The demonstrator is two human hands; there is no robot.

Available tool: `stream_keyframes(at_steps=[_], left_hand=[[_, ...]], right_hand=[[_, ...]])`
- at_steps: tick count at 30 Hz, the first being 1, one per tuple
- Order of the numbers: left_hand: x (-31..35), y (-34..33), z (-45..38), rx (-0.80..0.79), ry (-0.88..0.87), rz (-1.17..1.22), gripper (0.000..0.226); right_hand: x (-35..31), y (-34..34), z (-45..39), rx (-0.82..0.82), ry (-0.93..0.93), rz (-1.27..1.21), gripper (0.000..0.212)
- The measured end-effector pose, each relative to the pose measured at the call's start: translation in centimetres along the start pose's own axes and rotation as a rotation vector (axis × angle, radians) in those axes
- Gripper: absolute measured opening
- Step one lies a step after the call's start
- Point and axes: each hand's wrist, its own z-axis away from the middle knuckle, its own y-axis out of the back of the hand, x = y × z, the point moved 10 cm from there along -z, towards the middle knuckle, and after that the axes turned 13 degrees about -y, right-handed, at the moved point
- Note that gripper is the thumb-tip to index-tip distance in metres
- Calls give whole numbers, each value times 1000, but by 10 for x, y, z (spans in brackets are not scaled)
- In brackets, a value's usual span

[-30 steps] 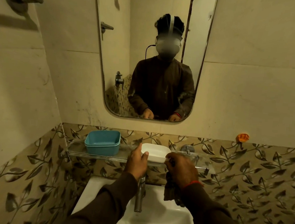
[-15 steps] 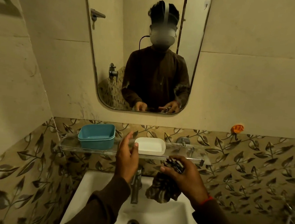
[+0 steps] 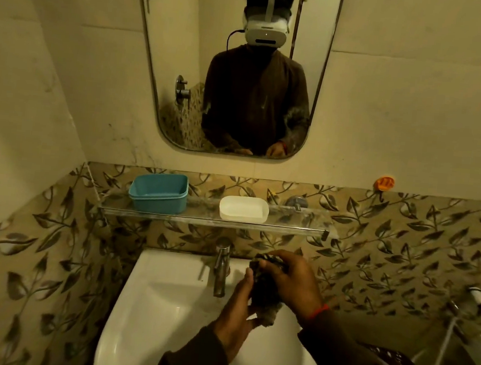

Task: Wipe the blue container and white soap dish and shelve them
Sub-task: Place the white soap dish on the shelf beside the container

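Note:
The blue container (image 3: pixel 159 192) stands on the left part of the glass shelf (image 3: pixel 293 227). To its right on the same shelf sits the white soap dish (image 3: pixel 243 208). Both hands are below the shelf, over the basin. My right hand (image 3: pixel 294 283) grips a dark patterned cloth (image 3: pixel 264 298) from above and the right. My left hand (image 3: pixel 237 307) holds the same cloth from the left and below. Neither hand touches the container or the dish.
A white basin (image 3: pixel 147 305) with a chrome tap (image 3: pixel 221 271) sits under the shelf. A mirror (image 3: pixel 238 65) hangs above and reflects a person. An orange hook (image 3: pixel 384 182) is on the right wall. A hose fitting (image 3: pixel 476 299) is at far right.
My left hand let go of the soap dish, dropped from the shelf and took hold of the cloth. My right hand lowered the cloth over the basin. The view tilted downward.

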Motion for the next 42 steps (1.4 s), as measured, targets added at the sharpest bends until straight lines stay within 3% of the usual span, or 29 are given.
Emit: stream_keyframes(at_steps=[4, 7, 9, 13, 14, 17, 20, 22, 26, 27, 28, 31, 32, 34, 37, 42], left_hand=[[6, 8, -6, 137, -51, 244, 74], [13, 16, -7, 126, -70, 313, 85], [17, 17, -8, 69, -122, 303, 74], [30, 19, -2, 70, -175, 179, 69], [36, 21, -1, 72, -180, 154, 68], [55, 31, -1, 52, -179, 83, 64], [65, 34, -5, -35, -89, -15, 54], [68, 38, -6, -44, -43, -148, 45], [95, 79, -12, 151, -246, -763, 45], [94, 87, -12, 182, -268, -795, 48], [85, 96, -13, 179, -222, -734, 52], [34, 98, -3, 76, 122, -195, 55], [27, 96, -1, 49, 149, -45, 53], [26, 108, -5, 88, 85, 108, 52], [30, 138, -10, 226, -4, 152, 46], [32, 183, -27, 375, -53, 230, 35]], right_hand=[[2, -36, 27, -280, -171, -479, 8], [2, -36, 31, -321, -219, -636, 16], [-1, -25, 26, -248, -161, -585, 13], [-13, 1, 14, -11, 91, -218, 12], [-10, 2, 11, -45, 93, -227, 18], [20, -32, 7, -423, -151, -465, 48], [55, -78, 25, -753, -481, -572, 61], [53, -96, 35, -867, -549, -762, 58], [37, -90, 22, -686, -448, -932, 41], [35, -88, 19, -652, -433, -944, 39], [32, -90, 17, -644, -429, -964, 36], [26, -102, 15, -664, -436, -974, 29], [24, -107, 13, -657, -424, -939, 29], [23, -117, 6, -576, -369, -785, 26], [14, -131, -7, -458, -275, -531, 24], [2, -171, -27, -519, -313, -466, 26]])
